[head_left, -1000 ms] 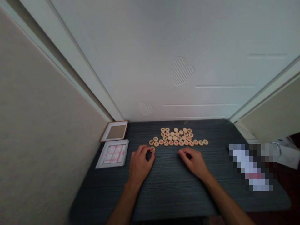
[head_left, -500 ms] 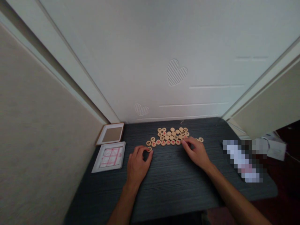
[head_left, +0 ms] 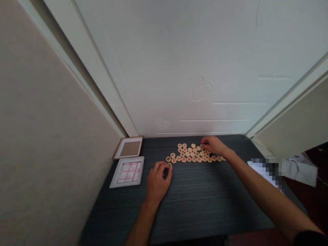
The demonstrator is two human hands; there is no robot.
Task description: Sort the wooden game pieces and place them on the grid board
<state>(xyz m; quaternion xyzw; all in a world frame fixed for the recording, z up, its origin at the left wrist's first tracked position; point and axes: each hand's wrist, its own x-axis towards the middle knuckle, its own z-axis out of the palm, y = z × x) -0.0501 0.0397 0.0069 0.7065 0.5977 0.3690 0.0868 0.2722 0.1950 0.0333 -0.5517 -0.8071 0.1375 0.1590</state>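
Round wooden xiangqi pieces (head_left: 189, 159) lie in a group on the dark table (head_left: 194, 201), several with red or black characters and several blank side up. A long front row runs left to right, with more pieces bunched behind it. At the row's left end my left hand (head_left: 158, 181) is closed, thumb and forefinger around a black-marked xiangqi piece (head_left: 169, 165). My right hand (head_left: 214, 145) reaches over to the back right of the group. Its fingertips are pinched at a xiangqi piece (head_left: 202, 145) there, partly covering it and its neighbours.
At the table's left lie an open box half (head_left: 129, 149) with a brown inside and a white tray (head_left: 127, 172) with red grid lines. A white panel with embossed hearts (head_left: 201, 89) rises behind the table. Pixelated papers (head_left: 266, 176) lie at the right edge.
My right hand has moved from the front row to the back right of the group, uncovering the row's right part. My left hand stays at its piece. The view has shifted slightly.
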